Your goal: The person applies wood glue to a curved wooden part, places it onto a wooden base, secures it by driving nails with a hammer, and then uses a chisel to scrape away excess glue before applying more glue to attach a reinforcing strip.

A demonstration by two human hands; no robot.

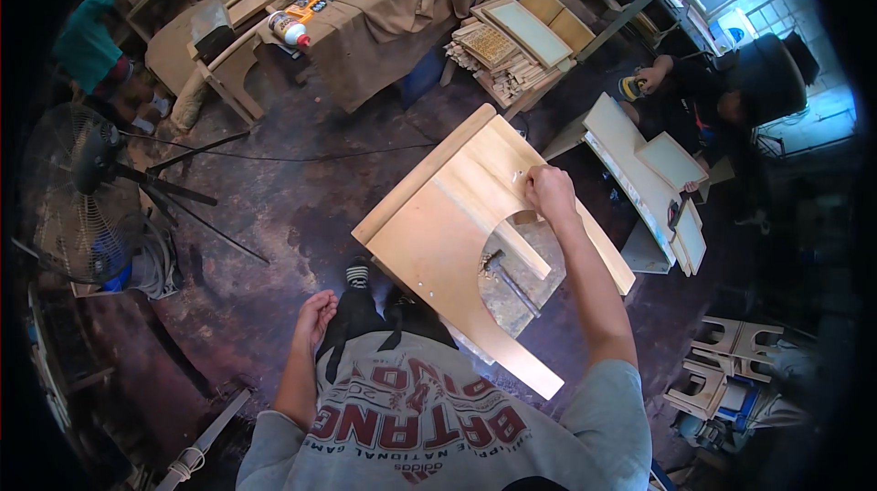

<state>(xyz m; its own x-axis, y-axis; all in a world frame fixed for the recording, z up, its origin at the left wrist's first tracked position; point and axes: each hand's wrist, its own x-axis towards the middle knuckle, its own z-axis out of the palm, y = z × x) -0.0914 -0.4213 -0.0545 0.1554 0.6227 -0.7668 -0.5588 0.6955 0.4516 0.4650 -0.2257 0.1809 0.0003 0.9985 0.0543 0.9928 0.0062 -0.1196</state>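
Note:
In front of me stands a pale wooden furniture piece [429, 240] with a large rounded cutout and a thick strip along its far left edge. My right hand [550, 191] is closed in a pinch at its upper surface, just beyond the cutout; whatever its fingers hold is hidden. Small white spots dot the wood beside that hand. Through the cutout a hammer [514, 285] shows, lying lower down beside a loose-looking wooden strip [523, 249]. My left hand [320, 310] hangs by my thigh with its fingers curled, and I cannot see anything in it.
Left stands a large fan [87, 158] on thin splayed legs, its cord crossing the floor. A cloth-covered table [365, 34] bears a glue bottle [289, 31]. Stacked wood pieces [502, 43] lie beyond. At right, a co-worker's hand holds a yellow sander [630, 87] near another wooden piece [630, 162].

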